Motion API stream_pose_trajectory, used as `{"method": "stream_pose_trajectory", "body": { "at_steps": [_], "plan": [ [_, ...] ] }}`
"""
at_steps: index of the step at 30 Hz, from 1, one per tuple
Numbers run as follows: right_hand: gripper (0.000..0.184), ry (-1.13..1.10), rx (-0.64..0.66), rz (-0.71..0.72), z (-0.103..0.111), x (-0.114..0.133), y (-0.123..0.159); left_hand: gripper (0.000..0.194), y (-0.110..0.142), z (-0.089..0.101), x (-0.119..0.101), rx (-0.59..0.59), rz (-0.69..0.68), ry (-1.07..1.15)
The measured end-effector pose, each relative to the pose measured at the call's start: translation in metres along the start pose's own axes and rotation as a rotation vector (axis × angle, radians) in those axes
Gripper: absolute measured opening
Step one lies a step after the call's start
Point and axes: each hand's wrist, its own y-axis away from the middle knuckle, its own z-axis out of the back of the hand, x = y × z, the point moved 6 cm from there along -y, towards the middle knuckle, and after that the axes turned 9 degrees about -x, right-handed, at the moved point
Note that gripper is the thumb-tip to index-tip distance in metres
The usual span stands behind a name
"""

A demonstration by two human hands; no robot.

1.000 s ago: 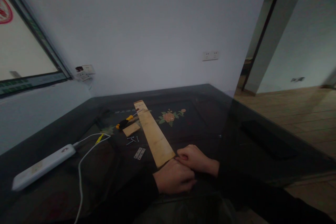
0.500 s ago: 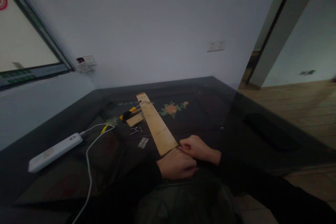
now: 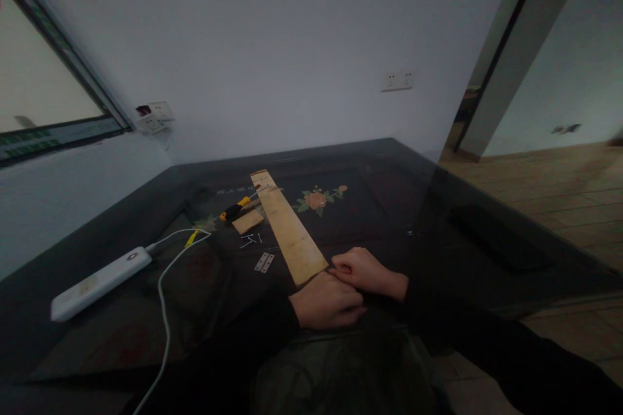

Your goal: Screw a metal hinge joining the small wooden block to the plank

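Note:
My left hand (image 3: 325,302) rests in a loose fist at the near edge of the table, close to the near end of a long wooden board (image 3: 293,230). Beside it, partly behind, lies my right hand (image 3: 366,270), also curled closed and touching or nearly touching the left. Nothing shows in either hand. Left of the board are a hinge (image 3: 264,262), several screws (image 3: 250,240), a small wooden block (image 3: 248,222) and a yellow-and-black screwdriver (image 3: 236,209), whose shaft tip lies over the board's far part.
A white power strip (image 3: 101,284) with a white cord (image 3: 164,311) lies on the left of the dark table (image 3: 379,207). At the right is a flat dark object (image 3: 496,237). Behind the table stands a wall with a socket (image 3: 396,81).

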Motion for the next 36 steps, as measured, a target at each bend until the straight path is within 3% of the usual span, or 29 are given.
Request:
{"method": "stream_pose_trajectory", "body": {
  "at_steps": [36],
  "plan": [
    [0.034, 0.051, -0.024, 0.056, -0.0009, 0.002, 0.005, 0.029, 0.0047, 0.0053, -0.0067, -0.08, -0.046, -0.015]
  ]
}}
